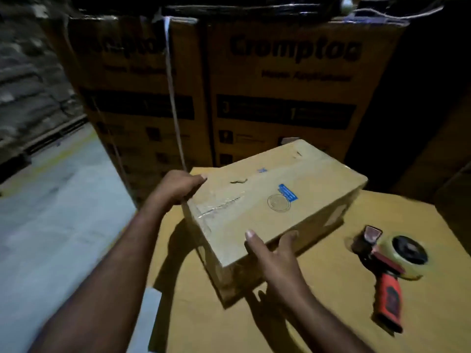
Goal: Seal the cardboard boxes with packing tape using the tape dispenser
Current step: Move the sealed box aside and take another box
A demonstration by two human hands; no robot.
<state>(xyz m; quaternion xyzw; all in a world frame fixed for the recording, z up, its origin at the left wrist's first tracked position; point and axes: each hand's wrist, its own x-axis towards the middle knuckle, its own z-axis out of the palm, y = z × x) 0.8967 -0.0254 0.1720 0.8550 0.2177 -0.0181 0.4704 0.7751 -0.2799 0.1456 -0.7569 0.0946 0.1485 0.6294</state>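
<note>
A brown cardboard box (270, 200) with clear tape along its top seam and a blue sticker is tilted, held up off a larger flat cardboard surface (331, 314). My left hand (175, 187) grips its far left corner. My right hand (275, 253) holds the near edge, thumb on top and fingers on the side. A tape dispenser (387, 266) with a red handle and a roll of clear tape lies on the cardboard surface to the right of the box, apart from both hands.
Tall stacked printed cartons (277, 93) stand close behind the box, one bound with a white strap (173, 98). Grey concrete floor (51, 212) drops away on the left. Darkness fills the right background.
</note>
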